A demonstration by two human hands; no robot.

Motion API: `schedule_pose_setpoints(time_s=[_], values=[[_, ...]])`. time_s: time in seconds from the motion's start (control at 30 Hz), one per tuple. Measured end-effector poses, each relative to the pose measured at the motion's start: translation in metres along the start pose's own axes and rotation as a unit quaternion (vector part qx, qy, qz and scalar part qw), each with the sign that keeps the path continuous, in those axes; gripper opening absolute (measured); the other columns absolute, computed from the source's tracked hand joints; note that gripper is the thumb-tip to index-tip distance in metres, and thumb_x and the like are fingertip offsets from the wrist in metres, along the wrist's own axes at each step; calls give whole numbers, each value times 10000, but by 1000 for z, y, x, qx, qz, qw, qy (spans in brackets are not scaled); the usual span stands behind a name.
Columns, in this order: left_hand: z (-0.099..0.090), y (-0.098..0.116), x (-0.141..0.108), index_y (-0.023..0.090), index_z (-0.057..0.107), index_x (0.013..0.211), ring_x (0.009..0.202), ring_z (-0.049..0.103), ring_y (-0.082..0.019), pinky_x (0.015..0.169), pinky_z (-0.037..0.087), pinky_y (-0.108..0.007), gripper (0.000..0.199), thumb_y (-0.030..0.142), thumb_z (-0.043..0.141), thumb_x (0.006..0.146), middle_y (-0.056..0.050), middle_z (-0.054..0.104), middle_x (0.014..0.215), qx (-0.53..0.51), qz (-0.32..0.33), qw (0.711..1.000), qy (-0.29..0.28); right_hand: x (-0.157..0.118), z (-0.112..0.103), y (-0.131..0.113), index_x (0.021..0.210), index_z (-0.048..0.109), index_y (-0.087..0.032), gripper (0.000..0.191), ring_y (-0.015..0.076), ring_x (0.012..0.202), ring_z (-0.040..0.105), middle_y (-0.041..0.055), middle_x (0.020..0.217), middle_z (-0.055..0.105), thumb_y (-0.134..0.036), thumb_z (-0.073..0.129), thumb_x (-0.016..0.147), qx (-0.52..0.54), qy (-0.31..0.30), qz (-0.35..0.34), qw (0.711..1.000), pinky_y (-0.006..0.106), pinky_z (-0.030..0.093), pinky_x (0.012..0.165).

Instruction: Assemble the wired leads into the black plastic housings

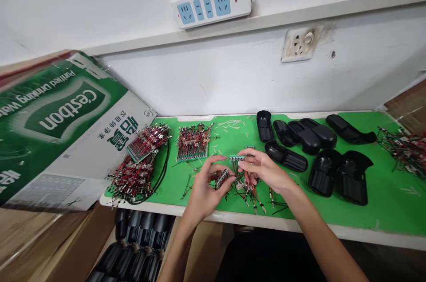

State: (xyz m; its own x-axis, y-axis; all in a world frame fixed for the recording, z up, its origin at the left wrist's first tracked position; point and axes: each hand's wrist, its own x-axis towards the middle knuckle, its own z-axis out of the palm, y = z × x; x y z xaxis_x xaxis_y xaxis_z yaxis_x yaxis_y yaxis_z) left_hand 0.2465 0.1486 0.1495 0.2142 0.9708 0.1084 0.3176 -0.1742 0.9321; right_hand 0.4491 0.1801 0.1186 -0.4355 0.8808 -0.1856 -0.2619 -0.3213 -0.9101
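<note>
Two hands at a small wired circuit strip, centre of the frame, above a green mat [389, 211].

The left hand [206, 189] closes in a narrow pinch on a small circuit strip [221, 179], whose long axis runs diagonally, rising toward the upper right of the frame. The right hand [264, 169] has its fingertips at the end of a pin-header strip [237, 158], which lies nearly level across the frame; whether that grip is closed cannot be told. Red wires [248, 186] trail from it toward the lower edge. Both strips likely handle as light, stiff and fragile, and are best held by their edges, not by the soft, tangling wires. Bundled wired boards [193, 142] lie to the left and black plastic housings [324, 172] to the right on the tabletop [286, 224].
</note>
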Motion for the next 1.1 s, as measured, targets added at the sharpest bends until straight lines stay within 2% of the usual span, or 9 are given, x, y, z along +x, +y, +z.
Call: schedule_pose_setpoints(time_s=[0.1, 0.2, 0.43, 0.57, 0.63, 0.73, 0.83, 1.0, 1.1], values=[[0, 5, -1, 256, 526, 1239, 792, 730, -169, 773, 577, -291, 435, 309, 746, 868, -17, 752, 870, -13, -6, 1000, -12, 1, -2, 3, 1154, 600, -209, 467, 131, 590, 652, -3, 849, 666, -480, 806, 834, 27, -18, 4, 999, 225, 478, 488], [3, 8, -1, 253, 524, 1250, 809, 741, -183, 792, 587, -309, 459, 316, 755, 859, -21, 758, 855, -30, -24, 999, -18, 2, -3, 5, 1144, 607, -200, 436, 113, 588, 639, -5, 845, 663, -457, 799, 848, 22, -15, -1, 1000, 212, 475, 503], [8, 3, 0, 235, 519, 1196, 876, 747, -209, 766, 582, -309, 508, 381, 807, 804, -29, 762, 859, -57, -80, 992, 80, -5, -4, 4, 1116, 569, -202, 429, 112, 534, 611, -8, 829, 665, -493, 763, 867, 5, -28, 29, 999, 208, 398, 426], [10, 2, -2, 233, 482, 1170, 847, 737, -204, 797, 574, -325, 543, 413, 817, 782, -25, 759, 861, -81, -109, 987, 91, -7, -5, 10, 1180, 523, -205, 422, 104, 481, 570, -31, 726, 643, -491, 702, 927, 10, -50, 35, 998, 205, 326, 412], [11, 3, -3, 232, 476, 1159, 832, 729, -199, 807, 568, -329, 538, 417, 813, 784, -17, 750, 865, -82, -120, 985, 92, -6, -5, 13, 1187, 516, -204, 412, 95, 485, 549, -16, 762, 660, -484, 691, 941, 14, -48, 20, 999, 206, 314, 418], [12, 5, -7, 236, 478, 1131, 827, 713, -190, 807, 556, -321, 514, 417, 812, 785, 2, 728, 859, -75, -134, 985, 78, -5, -5, 17, 1177, 509, -207, 392, 91, 532, 566, 2, 836, 671, -464, 698, 948, 21, -39, 8, 999, 201, 301, 431], [12, 4, -10, 248, 464, 1130, 857, 697, -188, 804, 540, -308, 501, 422, 798, 799, 9, 720, 878, -73, -147, 986, 44, -4, -5, 17, 1172, 511, -210, 372, 88, 567, 574, -6, 831, 652, -454, 694, 959, 29, -36, 1, 999, 199, 307, 458], [3, 1, -12, 252, 482, 1140, 908, 672, -187, 853, 518, -317, 426, 400, 753, 847, 4, 701, 925, -50, -157, 985, -42, -3, -8, 19, 1159, 544, -210, 336, 73, 521, 536, -5, 847, 642, -431, 699, 960, 37, -58, 4, 998, 215, 268, 449], [-3, 1, -9, 249, 488, 1155, 924, 666, -195, 846, 513, -318, 447, 405, 761, 838, 4, 681, 916, -60, -151, 985, -57, -3, -10, 21, 1165, 562, -199, 332, 62, 490, 495, 13, 861, 665, -414, 704, 956, 39, -72, 20, 996, 225, 238, 439]])
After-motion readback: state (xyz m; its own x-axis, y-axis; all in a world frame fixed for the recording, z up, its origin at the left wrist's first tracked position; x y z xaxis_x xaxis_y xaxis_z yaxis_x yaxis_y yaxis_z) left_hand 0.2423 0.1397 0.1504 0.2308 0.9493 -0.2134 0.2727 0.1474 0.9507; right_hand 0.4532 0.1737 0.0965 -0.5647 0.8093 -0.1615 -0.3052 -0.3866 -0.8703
